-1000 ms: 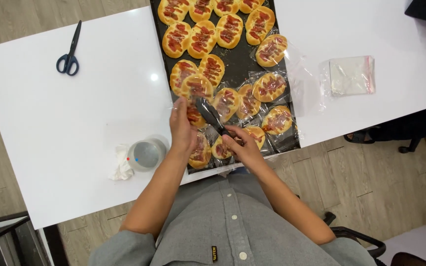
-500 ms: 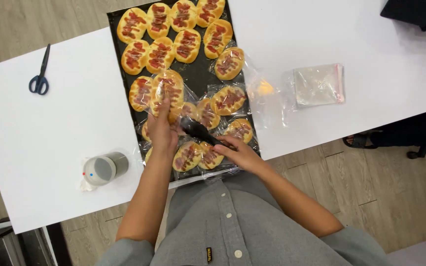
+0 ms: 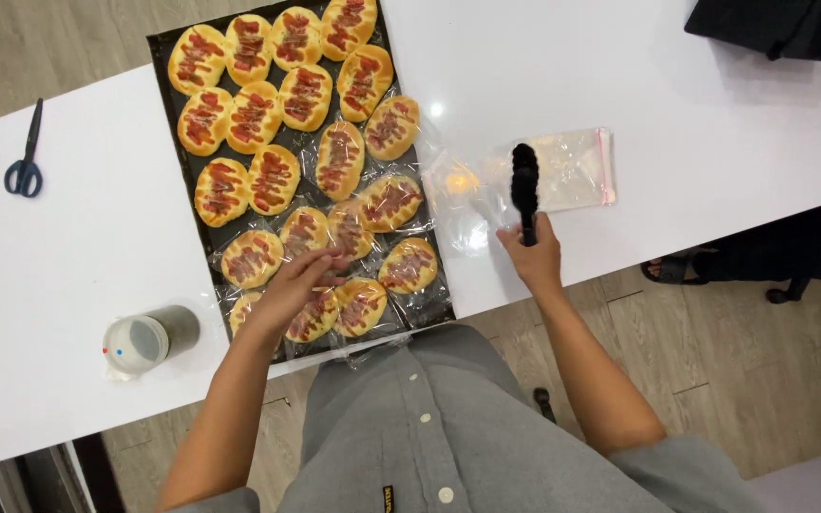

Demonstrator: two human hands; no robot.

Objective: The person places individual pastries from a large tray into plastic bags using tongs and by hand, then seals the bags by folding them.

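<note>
Fingers of the right hand (image 3: 531,255) wrap the black tongs (image 3: 525,188) over the white table (image 3: 715,123), while the left hand (image 3: 289,287) rests loosely spread on wrapped buns (image 3: 320,309) in the dark tray (image 3: 162,46).

I see a white tabletop (image 3: 696,104), glossy enough to catch a spot of overhead light. Pale wood-grain plank flooring (image 3: 715,380) shows below its near edge and at the upper left corner. A dark object (image 3: 781,28) sits at the far right.
</note>
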